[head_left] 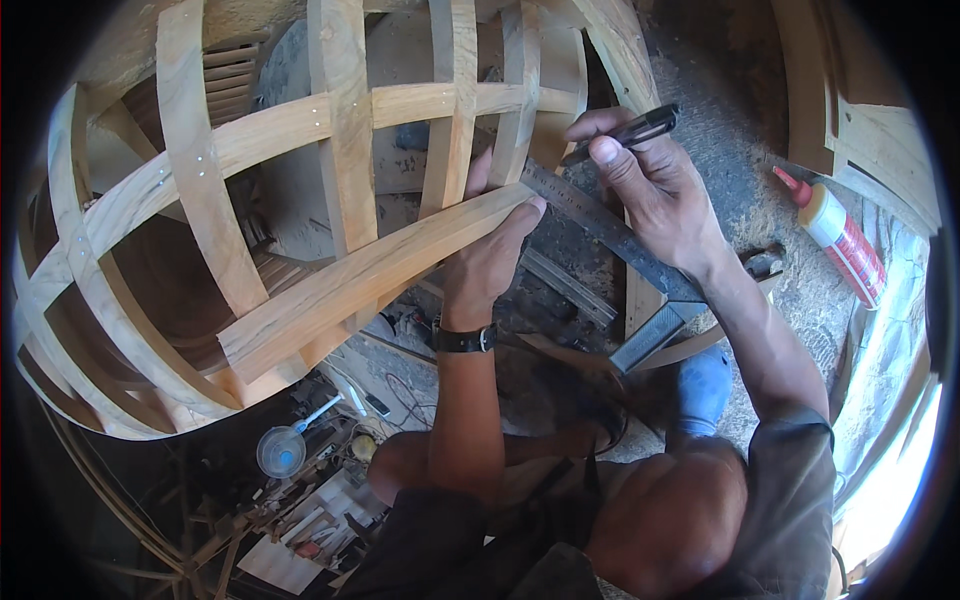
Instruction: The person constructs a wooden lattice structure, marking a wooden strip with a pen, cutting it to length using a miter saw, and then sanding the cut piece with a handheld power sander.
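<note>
My left hand (483, 262), with a black-strapped watch on the wrist, is closed round the right end of a light wooden strip (370, 270), thumb on its near side. The strip slopes down to the left across a curved wooden lattice frame (270, 135). My right hand (660, 190) pinches a black pen (640, 130) above and right of the strip's end. A try square (655, 325) with a dark marked blade has its blade tip by that end; its grey stock lies below my right wrist. What supports the square is hidden.
A white glue bottle (845, 245) with a red cap and label lies at the right. Lower left, a small clear-and-blue fan-like object (282, 452) sits among tools and wood scraps (320, 525). A wooden piece of furniture (830, 90) stands at the upper right.
</note>
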`<state>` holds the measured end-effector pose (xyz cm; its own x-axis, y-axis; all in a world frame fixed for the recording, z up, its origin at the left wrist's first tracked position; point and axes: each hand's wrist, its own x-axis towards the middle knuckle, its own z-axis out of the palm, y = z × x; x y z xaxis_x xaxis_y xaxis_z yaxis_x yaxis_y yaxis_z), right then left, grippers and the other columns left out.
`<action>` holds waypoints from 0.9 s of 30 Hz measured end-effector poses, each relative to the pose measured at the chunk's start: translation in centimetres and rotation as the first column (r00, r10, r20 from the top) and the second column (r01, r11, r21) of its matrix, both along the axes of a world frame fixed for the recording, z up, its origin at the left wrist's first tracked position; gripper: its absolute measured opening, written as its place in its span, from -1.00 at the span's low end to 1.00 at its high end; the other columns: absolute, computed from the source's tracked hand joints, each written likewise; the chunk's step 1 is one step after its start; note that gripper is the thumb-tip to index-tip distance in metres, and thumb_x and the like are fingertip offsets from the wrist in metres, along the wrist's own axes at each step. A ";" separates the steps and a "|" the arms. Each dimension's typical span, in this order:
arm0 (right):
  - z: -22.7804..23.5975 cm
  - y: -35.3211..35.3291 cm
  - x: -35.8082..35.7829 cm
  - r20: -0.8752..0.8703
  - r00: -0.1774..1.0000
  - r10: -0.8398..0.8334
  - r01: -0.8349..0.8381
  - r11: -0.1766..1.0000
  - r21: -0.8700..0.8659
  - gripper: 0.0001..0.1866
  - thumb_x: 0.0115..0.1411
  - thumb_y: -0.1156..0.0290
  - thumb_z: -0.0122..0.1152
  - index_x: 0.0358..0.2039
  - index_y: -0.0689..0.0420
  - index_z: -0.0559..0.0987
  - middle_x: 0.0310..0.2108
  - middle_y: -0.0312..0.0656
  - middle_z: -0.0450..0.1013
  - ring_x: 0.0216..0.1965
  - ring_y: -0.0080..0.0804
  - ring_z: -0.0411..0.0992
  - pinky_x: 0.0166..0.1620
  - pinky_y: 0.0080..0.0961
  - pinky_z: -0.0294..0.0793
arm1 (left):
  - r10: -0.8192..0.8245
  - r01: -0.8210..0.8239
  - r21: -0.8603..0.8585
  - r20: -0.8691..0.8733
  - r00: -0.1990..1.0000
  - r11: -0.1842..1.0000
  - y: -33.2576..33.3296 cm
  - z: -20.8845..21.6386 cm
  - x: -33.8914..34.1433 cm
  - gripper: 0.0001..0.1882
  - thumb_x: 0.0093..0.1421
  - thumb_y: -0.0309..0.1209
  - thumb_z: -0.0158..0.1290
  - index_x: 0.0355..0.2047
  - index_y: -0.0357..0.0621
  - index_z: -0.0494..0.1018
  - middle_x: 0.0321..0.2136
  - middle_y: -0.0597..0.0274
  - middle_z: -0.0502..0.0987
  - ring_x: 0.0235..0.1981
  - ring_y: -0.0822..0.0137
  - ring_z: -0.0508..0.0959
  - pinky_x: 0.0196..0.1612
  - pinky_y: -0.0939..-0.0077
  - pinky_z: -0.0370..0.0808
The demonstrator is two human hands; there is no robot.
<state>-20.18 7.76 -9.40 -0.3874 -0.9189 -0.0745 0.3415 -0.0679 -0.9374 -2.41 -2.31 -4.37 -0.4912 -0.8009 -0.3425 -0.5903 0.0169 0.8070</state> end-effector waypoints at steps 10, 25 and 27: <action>-1.0 -0.6 1.0 0.132 0.991 0.009 -0.005 0.999 -0.035 -0.67 0.51 0.18 0.02 0.03 0.15 0.56 -0.35 -0.30 0.49 -0.30 -0.60 0.44 -0.18 -0.54 0.47 | 0.023 -0.023 0.023 0.006 1.000 0.999 0.0 0.1 -0.3 -0.26 0.15 -0.50 0.20 0.34 -0.28 0.23 0.02 0.12 0.51 -0.03 0.35 0.52 0.08 0.39 0.48; -0.5 -1.0 1.2 -0.181 0.982 0.048 -0.040 0.998 0.048 -0.67 0.47 0.20 0.08 0.00 0.19 0.58 -0.31 0.03 0.57 -0.27 -0.12 0.58 -0.15 -0.28 0.53 | 0.021 -0.022 0.052 0.020 1.000 0.998 -0.1 0.0 -0.3 -0.29 0.14 -0.44 0.19 0.31 -0.31 0.28 0.26 0.07 0.39 0.14 0.25 0.46 0.21 0.35 0.38; -0.4 -1.0 1.0 -0.189 0.982 0.030 -0.024 0.999 0.031 -0.68 0.46 0.20 0.08 0.00 0.18 0.57 -0.29 0.04 0.57 -0.24 -0.09 0.58 -0.13 -0.26 0.53 | 0.016 -0.017 0.042 0.019 1.000 0.999 -0.1 0.0 -0.3 -0.28 0.14 -0.44 0.18 0.32 -0.31 0.27 0.26 0.07 0.38 0.17 0.24 0.44 0.23 0.35 0.36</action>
